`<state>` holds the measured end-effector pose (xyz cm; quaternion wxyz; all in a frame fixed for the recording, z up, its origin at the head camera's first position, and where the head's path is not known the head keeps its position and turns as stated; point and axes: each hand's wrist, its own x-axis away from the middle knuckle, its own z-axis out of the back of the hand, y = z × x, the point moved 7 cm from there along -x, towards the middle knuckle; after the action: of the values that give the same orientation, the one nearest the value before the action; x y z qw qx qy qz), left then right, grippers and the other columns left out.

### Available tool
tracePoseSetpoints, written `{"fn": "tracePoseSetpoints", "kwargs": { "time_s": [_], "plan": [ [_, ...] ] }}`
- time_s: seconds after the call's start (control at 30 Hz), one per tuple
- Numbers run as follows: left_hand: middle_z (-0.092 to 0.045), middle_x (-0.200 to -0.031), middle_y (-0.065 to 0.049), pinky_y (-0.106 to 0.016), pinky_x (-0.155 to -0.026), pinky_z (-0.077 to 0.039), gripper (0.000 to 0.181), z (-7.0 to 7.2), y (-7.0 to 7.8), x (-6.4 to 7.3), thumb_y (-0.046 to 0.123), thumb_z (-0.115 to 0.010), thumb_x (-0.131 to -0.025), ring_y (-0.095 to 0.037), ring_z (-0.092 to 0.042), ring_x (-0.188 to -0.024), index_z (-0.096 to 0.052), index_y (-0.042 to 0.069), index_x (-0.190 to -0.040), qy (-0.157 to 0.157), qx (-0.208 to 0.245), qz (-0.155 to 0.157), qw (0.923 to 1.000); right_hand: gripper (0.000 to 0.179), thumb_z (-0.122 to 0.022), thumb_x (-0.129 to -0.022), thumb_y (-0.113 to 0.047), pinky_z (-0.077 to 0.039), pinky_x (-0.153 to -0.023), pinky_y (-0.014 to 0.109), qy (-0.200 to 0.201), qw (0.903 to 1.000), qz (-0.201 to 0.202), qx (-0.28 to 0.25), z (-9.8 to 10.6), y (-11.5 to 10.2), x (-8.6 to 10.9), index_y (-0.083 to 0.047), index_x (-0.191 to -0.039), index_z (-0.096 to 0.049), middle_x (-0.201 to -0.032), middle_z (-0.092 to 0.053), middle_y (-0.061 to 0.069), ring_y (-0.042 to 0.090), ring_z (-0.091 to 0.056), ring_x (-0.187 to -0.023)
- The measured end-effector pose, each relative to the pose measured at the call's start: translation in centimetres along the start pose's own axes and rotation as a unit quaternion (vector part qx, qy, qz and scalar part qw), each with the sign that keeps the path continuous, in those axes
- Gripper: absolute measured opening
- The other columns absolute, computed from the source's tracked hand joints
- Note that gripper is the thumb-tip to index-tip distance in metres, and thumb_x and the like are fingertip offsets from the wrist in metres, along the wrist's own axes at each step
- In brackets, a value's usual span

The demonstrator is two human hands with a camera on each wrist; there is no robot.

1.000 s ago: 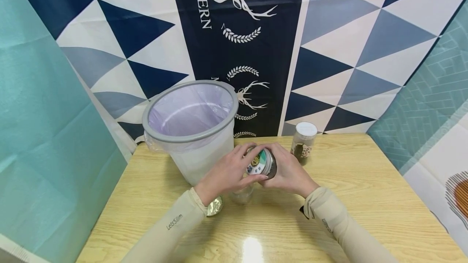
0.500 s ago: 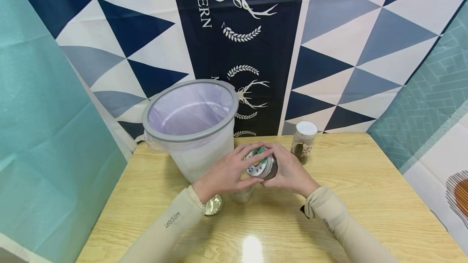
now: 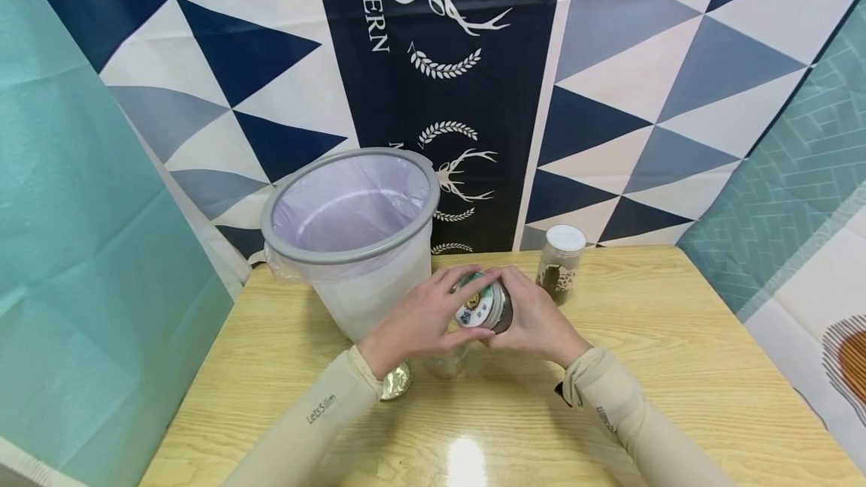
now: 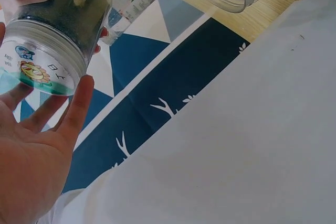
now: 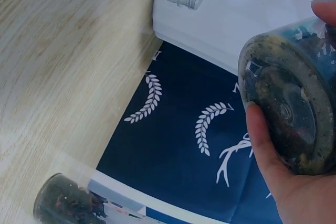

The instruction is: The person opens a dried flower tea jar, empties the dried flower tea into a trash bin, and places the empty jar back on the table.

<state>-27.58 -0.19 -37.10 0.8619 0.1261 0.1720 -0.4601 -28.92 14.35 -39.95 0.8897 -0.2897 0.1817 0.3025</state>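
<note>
Filled jars (image 3: 484, 310) (image 3: 561, 263): two
Clear jar (image 3: 446, 364): apparently one, partly hidden
Gold disc (image 3: 397, 382): one
Lined bin (image 3: 372, 291): one
Worktop (image 3: 643, 397): one

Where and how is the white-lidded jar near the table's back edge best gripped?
Probably grip the white-lidded jar around its body, below the lid, coming from the right: it stands upright with rounded sides, and the right hand is close on its left.

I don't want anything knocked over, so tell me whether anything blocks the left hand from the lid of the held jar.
Nothing visible does: the left hand has its fingers around the lid, while the right hand holds the dark-filled jar. An open clear jar stands lower, on the table, not between them.
</note>
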Motion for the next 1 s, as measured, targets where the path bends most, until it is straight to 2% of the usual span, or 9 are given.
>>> {"fn": "tracePoseSetpoints", "kwargs": {
  "time_s": [0.13,0.27,0.37,0.47,0.67,0.8,1.0],
  "plan": [
    [-0.053,-0.149,-0.010,-0.043,-0.100,-0.057,0.082,-0.17,-0.04,-0.09,0.057,-0.067,-0.095,-0.028,-0.057,-0.130,-0.036,0.023,-0.162,-0.004,-0.002,0.022,0.9997,0.089,-0.095,-0.059,-0.032,-0.058,-0.089,0.042,-0.004,1.0000,-0.009,0.002,0.01,0.06,0.05,-0.006,-0.133,-0.053,-0.118,-0.062,0.006,0.019,-0.062,-0.102],
    [-0.054,-0.148,-0.010,-0.044,-0.098,-0.058,0.080,-0.21,0.03,-0.12,0.058,-0.066,-0.095,-0.028,-0.058,-0.129,-0.038,0.022,-0.161,0.002,-0.003,0.028,0.9996,0.091,-0.095,-0.059,-0.032,-0.058,-0.089,0.043,-0.006,0.9999,-0.015,0.001,0.11,0.13,0.08,-0.006,-0.136,-0.052,-0.119,-0.062,0.007,0.020,-0.062,-0.103],
    [-0.049,-0.155,-0.009,-0.044,-0.100,-0.057,0.081,-0.22,0.10,-0.03,0.057,-0.066,-0.095,-0.028,-0.056,-0.132,-0.035,0.023,-0.162,0.010,-0.002,0.014,0.9998,0.092,-0.095,-0.058,-0.031,-0.058,-0.091,0.043,-0.003,1.0000,-0.008,0.004,0.20,0.07,0.01,-0.006,-0.136,-0.052,-0.120,-0.063,0.008,0.021,-0.062,-0.105],
    [-0.042,-0.163,-0.007,-0.042,-0.105,-0.054,0.079,-0.11,0.26,0.12,0.055,-0.065,-0.096,-0.028,-0.053,-0.136,-0.034,0.025,-0.163,0.021,-0.007,-0.015,0.9996,0.094,-0.094,-0.058,-0.030,-0.058,-0.093,0.044,-0.001,1.0000,0.001,0.002,0.25,-0.02,-0.04,-0.005,-0.138,-0.052,-0.123,-0.063,0.009,0.022,-0.063,-0.107],
    [-0.038,-0.167,-0.004,-0.039,-0.109,-0.051,0.070,0.44,0.51,0.39,0.050,-0.065,-0.099,-0.025,-0.049,-0.142,-0.041,0.027,-0.160,0.024,-0.005,-0.070,0.9972,0.099,-0.097,-0.057,-0.028,-0.058,-0.094,0.046,-0.010,0.9998,-0.010,-0.014,0.31,-0.11,0.01,-0.008,-0.142,-0.051,-0.124,-0.062,0.007,0.021,-0.064,-0.108],
    [-0.038,-0.166,-0.006,-0.039,-0.109,-0.052,0.071,0.56,0.42,0.54,0.047,-0.068,-0.098,-0.025,-0.048,-0.143,-0.042,0.025,-0.159,0.015,0.007,-0.079,0.9967,0.097,-0.097,-0.059,-0.030,-0.058,-0.094,0.045,-0.018,0.9996,-0.011,-0.021,0.08,-0.21,0.02,-0.009,-0.141,-0.051,-0.124,-0.062,0.008,0.020,-0.064,-0.108],
    [-0.039,-0.165,-0.006,-0.041,-0.107,-0.053,0.073,0.40,0.23,0.53,0.048,-0.067,-0.098,-0.026,-0.049,-0.142,-0.039,0.026,-0.161,0.004,0.016,-0.060,0.9981,0.095,-0.097,-0.060,-0.029,-0.059,-0.092,0.045,-0.015,0.9995,-0.014,-0.025,0.03,-0.23,0.16,-0.009,-0.141,-0.051,-0.125,-0.063,0.008,0.020,-0.065,-0.107]
  ]
}}
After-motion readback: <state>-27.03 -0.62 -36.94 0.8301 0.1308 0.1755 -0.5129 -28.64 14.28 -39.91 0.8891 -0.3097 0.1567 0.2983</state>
